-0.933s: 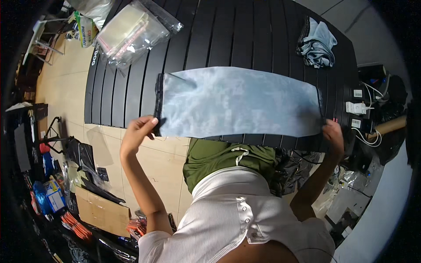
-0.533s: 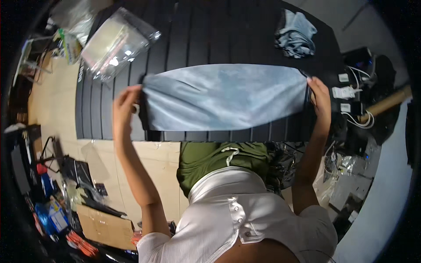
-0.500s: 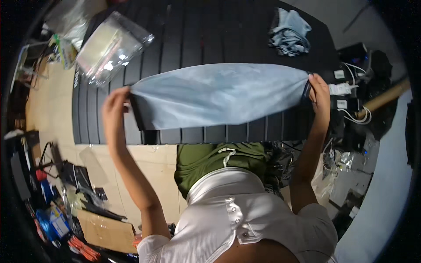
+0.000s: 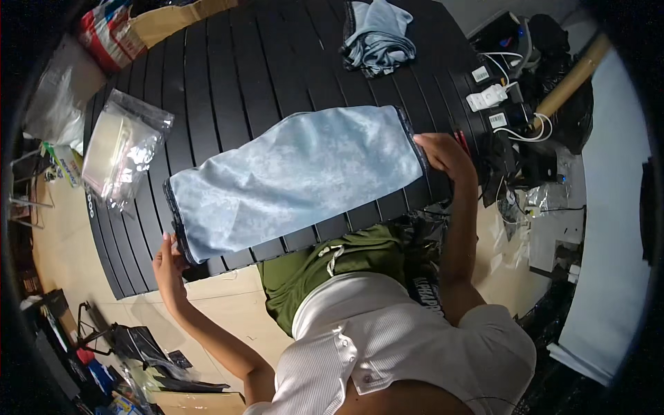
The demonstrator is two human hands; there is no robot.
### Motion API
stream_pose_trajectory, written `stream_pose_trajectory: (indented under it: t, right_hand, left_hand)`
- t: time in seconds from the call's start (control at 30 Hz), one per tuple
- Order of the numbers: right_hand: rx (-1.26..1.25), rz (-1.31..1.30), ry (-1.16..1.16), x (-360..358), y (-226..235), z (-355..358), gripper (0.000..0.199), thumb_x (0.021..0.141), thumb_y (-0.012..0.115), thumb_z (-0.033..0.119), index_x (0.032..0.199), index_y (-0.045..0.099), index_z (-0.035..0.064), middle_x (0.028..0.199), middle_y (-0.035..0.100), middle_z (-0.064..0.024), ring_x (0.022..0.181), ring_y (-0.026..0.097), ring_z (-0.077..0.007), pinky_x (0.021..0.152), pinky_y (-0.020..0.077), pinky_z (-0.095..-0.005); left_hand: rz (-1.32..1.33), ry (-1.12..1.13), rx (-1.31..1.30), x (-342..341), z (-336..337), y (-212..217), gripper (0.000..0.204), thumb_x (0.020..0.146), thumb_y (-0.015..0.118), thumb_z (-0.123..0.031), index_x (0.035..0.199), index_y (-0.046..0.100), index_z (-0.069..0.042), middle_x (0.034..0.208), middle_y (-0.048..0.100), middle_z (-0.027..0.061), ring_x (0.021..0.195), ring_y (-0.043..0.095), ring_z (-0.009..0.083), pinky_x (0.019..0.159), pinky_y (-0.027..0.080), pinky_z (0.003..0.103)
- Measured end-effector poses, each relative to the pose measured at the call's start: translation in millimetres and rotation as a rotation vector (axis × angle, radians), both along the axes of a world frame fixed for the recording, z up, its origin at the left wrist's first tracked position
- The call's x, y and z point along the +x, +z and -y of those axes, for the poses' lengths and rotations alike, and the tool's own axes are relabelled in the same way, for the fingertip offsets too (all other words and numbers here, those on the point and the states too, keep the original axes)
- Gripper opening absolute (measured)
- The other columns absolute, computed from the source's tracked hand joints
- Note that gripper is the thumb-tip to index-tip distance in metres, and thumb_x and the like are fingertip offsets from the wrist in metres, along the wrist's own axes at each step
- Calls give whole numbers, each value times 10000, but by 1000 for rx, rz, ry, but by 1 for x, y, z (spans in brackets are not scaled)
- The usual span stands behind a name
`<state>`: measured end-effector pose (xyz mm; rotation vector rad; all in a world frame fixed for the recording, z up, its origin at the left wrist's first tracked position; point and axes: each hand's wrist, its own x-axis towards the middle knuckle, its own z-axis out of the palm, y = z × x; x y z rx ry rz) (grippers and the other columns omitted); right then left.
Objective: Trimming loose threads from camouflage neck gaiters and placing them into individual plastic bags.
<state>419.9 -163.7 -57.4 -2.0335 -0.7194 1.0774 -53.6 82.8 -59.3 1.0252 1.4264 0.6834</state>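
A light-blue mottled cloth [image 4: 297, 173] with dark trim along both short ends lies stretched out over the black slatted table. My left hand [image 4: 170, 266] is at its near left corner, fingers closed on the dark trim and partly hidden by it. At the opposite end my right hand [image 4: 448, 158] pinches the right trim between thumb and fingers. A bunched cloth [image 4: 379, 40] of the same blue, with dark edging, rests at the far side of the table.
Clear plastic packets [image 4: 121, 149] lie on the left of the black table [image 4: 207, 104]. White plugs and cables [image 4: 487, 98] crowd its right side, beside a cardboard tube [image 4: 570, 76]. A red and white bag [image 4: 111, 34] stands at the far left.
The cloth has come down flatter onto the table and now slants, its left end nearer me. My left hand has moved nearer; my right hand has shifted left. The view has turned.
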Motion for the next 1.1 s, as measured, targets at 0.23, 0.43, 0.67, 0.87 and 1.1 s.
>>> stream_pose_trajectory:
  t: [0.23,0.43,0.67,0.87,1.1]
  right_hand:
    - [7,-69,-153,-3,1,-22,311,857,546,327,827,600,23,459,381,50,344,264,-39,345,177,-222]
    - [179,480,-255,-35,10,-29,244,810,623,244,899,589,20,575,495,7,472,405,-92,451,325,-248]
    - [469,986,-65,-70,-10,2,116,708,683,47,817,648,61,828,614,-55,803,538,-205,726,431,-311]
    - [397,1090,-56,-80,-22,7,133,685,700,63,811,658,66,831,605,-31,841,502,-211,729,411,-313]
    - [456,1064,-154,-63,-41,15,103,751,682,161,804,644,82,785,594,-13,750,516,-172,705,396,-308]
  left_hand:
    - [-210,-82,36,14,-25,-11,346,841,610,-360,609,501,-127,495,327,-91,431,257,7,404,185,217]
    - [-233,-131,110,13,-25,-13,277,844,614,-327,772,639,-60,546,365,-107,479,253,0,434,163,201]
    - [-190,-136,167,8,-24,-22,234,843,621,-270,833,649,-38,624,448,-105,528,288,4,470,192,192]
    - [-75,-174,175,-12,-34,-43,212,829,641,-240,861,651,-31,735,557,-54,658,440,38,616,332,182]
    - [-187,-142,112,-6,-29,-34,215,834,634,-245,877,647,-35,792,620,-8,716,529,64,675,395,198]
